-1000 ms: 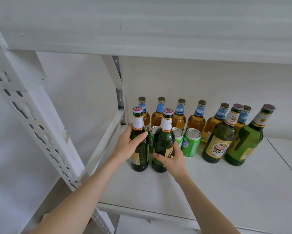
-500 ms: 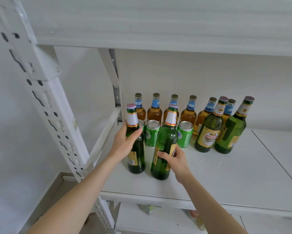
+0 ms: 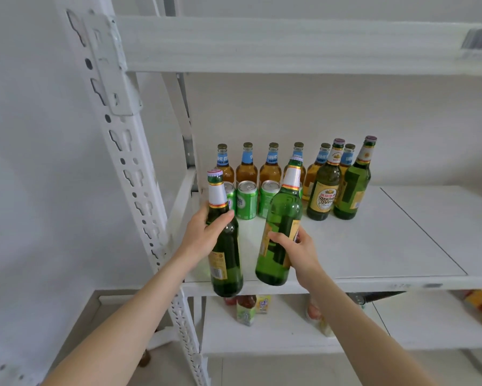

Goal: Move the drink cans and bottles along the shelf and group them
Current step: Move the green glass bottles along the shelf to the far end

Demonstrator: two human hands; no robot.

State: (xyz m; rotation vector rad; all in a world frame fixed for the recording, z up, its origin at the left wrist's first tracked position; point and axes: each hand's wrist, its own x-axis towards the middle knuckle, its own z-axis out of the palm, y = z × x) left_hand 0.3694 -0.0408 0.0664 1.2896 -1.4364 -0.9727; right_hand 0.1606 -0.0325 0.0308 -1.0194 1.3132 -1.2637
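Green glass bottles [image 3: 225, 246] [image 3: 280, 232] fill both my fists [image 3: 203, 235] [image 3: 295, 246] (lifted off), still unplaced beside the green pair [image 3: 337, 185] right of the cans [image 3: 246, 200].

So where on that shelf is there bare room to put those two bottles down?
The shelf is bare right of the two standing green bottles, and along the front edge near the right hand. The back left is crowded: brown bottles behind green cans.
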